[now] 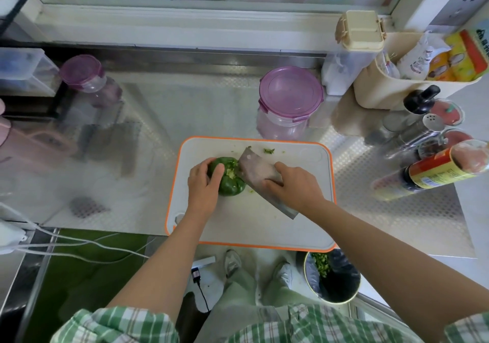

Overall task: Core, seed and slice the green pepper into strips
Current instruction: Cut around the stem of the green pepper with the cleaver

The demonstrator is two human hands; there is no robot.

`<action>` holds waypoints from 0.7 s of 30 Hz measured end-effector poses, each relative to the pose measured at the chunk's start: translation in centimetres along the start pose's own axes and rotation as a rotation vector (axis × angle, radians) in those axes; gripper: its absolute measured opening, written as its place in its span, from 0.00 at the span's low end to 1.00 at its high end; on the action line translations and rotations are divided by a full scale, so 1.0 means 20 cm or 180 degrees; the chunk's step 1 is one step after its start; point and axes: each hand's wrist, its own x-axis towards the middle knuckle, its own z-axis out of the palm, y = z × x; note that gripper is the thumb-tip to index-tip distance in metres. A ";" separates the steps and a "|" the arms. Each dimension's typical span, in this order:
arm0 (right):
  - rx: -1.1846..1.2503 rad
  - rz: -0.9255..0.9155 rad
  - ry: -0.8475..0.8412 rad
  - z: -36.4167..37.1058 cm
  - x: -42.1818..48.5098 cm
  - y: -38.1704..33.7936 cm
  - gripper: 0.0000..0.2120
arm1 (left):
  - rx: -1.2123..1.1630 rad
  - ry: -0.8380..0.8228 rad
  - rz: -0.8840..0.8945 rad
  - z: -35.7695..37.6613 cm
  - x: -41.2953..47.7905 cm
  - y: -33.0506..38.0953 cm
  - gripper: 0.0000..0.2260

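Note:
A dark green pepper (229, 184) sits on a white cutting board with an orange rim (264, 226), its top opened so pale seeds show. My left hand (203, 184) grips the pepper from the left, with the thumb over its top. My right hand (293, 184) is closed on a broad cleaver (258, 169), pressing on the flat of the blade. The blade's far corner touches the seed core of the pepper. Small green scraps (268, 151) lie at the board's far edge.
A purple-lidded clear jar (289, 99) stands just behind the board, another one (84, 75) at the far left. Sauce bottles and shakers (428, 157) crowd the right side. A bin (333, 276) with green scraps stands on the floor below the board's right corner.

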 end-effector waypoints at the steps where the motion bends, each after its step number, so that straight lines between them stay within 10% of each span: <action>1: -0.0038 -0.0053 0.0046 0.00 0.00 0.01 0.15 | -0.0059 -0.0035 -0.0092 0.00 0.00 -0.01 0.22; 21: -0.1059 -0.0768 0.0228 -0.15 0.05 -0.09 0.14 | 0.0279 -0.0150 0.0068 0.03 0.03 -0.01 0.16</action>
